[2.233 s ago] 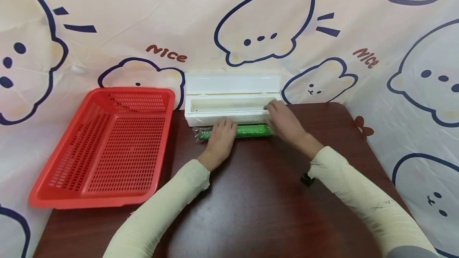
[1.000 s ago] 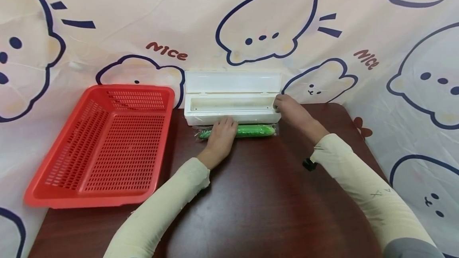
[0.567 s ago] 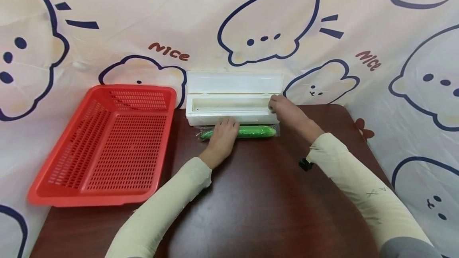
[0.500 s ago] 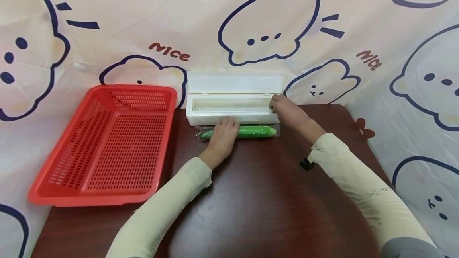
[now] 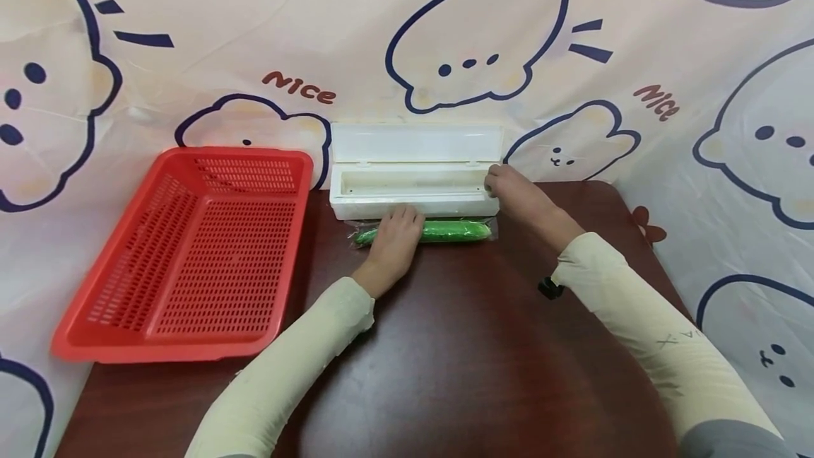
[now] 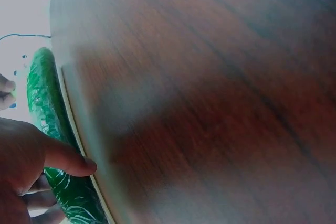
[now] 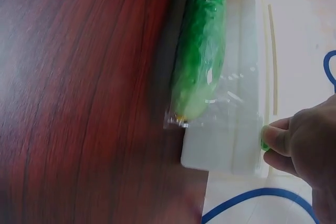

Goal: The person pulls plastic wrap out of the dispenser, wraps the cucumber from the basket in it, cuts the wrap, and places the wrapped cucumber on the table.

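Observation:
In front of a white cling film dispenser [image 5: 356, 209] lies a green cucumber [image 5: 454, 230], wrapped in clear film. My left hand [image 5: 396, 240] holds the cucumber left of its middle; in the left wrist view the thumb [image 6: 73, 162] lies along its near side. A skirt of clear film [image 7: 233, 114] spreads from the cucumber over the dispenser's front in the right wrist view. At the right end of the dispenser's front edge, my right hand [image 5: 518, 193] pinches a small green slider [image 7: 264, 144] between thumb and fingers. The dispenser's lid [image 5: 416, 143] stands raised at the back.
A red perforated plastic basket [image 5: 292, 253] stands on the left of the dark brown table [image 5: 458, 359]. A printed cloth [image 5: 356, 27] hangs right behind the dispenser and along both sides. A small black device [image 5: 550, 288] sits at my right wrist.
My right hand has slid along the dispenser's front edge, a little left and then back to its right end. The left hand and the cucumber have stayed in place.

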Motion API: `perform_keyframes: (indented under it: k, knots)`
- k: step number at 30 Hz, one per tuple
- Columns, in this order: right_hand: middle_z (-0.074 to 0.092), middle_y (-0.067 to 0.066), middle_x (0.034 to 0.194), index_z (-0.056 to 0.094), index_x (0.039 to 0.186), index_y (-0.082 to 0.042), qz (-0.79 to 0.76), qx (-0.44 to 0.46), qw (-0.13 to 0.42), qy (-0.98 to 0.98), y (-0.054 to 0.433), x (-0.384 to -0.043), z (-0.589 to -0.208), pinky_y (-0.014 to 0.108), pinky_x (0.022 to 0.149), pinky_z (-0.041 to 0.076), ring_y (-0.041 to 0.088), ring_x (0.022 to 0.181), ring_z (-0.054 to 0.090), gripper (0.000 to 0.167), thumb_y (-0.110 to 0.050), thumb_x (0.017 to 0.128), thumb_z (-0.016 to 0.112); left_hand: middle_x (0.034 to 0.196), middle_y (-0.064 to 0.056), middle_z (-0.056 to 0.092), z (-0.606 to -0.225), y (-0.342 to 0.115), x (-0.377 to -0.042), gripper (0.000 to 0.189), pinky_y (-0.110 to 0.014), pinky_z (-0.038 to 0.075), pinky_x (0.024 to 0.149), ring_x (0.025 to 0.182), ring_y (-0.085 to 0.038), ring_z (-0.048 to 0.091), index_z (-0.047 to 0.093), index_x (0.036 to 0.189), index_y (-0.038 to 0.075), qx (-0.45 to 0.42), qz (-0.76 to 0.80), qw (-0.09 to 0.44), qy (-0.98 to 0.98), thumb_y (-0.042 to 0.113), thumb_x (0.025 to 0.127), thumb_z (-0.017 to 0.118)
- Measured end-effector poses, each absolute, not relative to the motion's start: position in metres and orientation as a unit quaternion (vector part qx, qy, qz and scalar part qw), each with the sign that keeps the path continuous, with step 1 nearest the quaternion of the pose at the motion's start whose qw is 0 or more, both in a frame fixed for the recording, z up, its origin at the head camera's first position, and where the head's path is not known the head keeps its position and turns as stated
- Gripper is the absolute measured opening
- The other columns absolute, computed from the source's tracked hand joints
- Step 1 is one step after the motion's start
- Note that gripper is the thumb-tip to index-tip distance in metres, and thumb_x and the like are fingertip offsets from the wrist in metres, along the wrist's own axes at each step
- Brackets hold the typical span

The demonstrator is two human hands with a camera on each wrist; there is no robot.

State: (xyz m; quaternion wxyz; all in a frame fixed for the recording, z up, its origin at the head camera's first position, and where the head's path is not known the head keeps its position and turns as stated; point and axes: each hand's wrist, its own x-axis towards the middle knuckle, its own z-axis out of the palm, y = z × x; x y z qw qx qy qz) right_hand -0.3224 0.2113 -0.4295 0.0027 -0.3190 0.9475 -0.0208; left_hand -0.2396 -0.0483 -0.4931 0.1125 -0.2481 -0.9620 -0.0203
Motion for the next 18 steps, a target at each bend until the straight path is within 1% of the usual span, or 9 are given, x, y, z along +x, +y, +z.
perform_keyframes:
  k: [3, 6, 12, 14, 18]
  knots:
    - [0.063, 0.020, 0.106, 0.067, 0.100, 0.007, -0.024, -0.310, -0.003, 0.950, 0.219, -0.322, -0.432, 0.042, 0.085, 0.053, 0.033, 0.099, 0.060, 0.022, 0.020, 0.083, 0.063, 0.114, -0.012, 0.062, -0.493, -0.049, -0.239, 0.032, -0.043, 0.052, 0.094, 0.112, -0.030, 0.058, 0.066, 0.118, 0.004, -0.248, -0.018, 0.111, -0.962, -0.006, 0.088, 0.066]
    - [0.063, 0.020, 0.108, 0.067, 0.101, 0.007, -0.030, -0.306, -0.011, 0.951, 0.224, -0.322, -0.434, 0.043, 0.086, 0.054, 0.034, 0.100, 0.061, 0.022, 0.019, 0.083, 0.065, 0.116, -0.012, 0.062, -0.494, -0.049, -0.239, 0.033, -0.043, 0.052, 0.095, 0.114, -0.030, 0.057, 0.066, 0.119, 0.005, -0.247, -0.014, 0.107, -0.963, -0.007, 0.088, 0.066]
    - [0.063, 0.020, 0.104, 0.067, 0.098, 0.007, -0.039, -0.320, -0.020, 0.946, 0.219, -0.321, -0.433, 0.042, 0.084, 0.052, 0.032, 0.095, 0.060, 0.021, 0.021, 0.084, 0.060, 0.114, -0.012, 0.062, -0.495, -0.049, -0.239, 0.028, -0.043, 0.053, 0.091, 0.112, -0.030, 0.058, 0.065, 0.116, 0.005, -0.252, -0.018, 0.113, -0.961, -0.005, 0.090, 0.066]
    - [0.063, 0.020, 0.104, 0.067, 0.098, 0.007, -0.042, -0.329, -0.020, 0.943, 0.213, -0.321, -0.432, 0.042, 0.084, 0.052, 0.032, 0.095, 0.059, 0.022, 0.022, 0.085, 0.057, 0.113, -0.011, 0.062, -0.495, -0.048, -0.240, 0.028, -0.042, 0.053, 0.090, 0.111, -0.029, 0.058, 0.065, 0.116, 0.005, -0.252, -0.015, 0.116, -0.961, -0.005, 0.090, 0.066]
    - [0.063, 0.020, 0.105, 0.067, 0.099, 0.006, -0.045, -0.333, -0.014, 0.942, 0.204, -0.320, -0.429, 0.042, 0.084, 0.051, 0.031, 0.095, 0.058, 0.029, 0.025, 0.082, 0.054, 0.114, -0.011, 0.062, -0.495, -0.048, -0.241, 0.028, -0.041, 0.053, 0.090, 0.112, -0.029, 0.058, 0.066, 0.115, 0.006, -0.251, -0.007, 0.120, -0.960, -0.005, 0.090, 0.067]
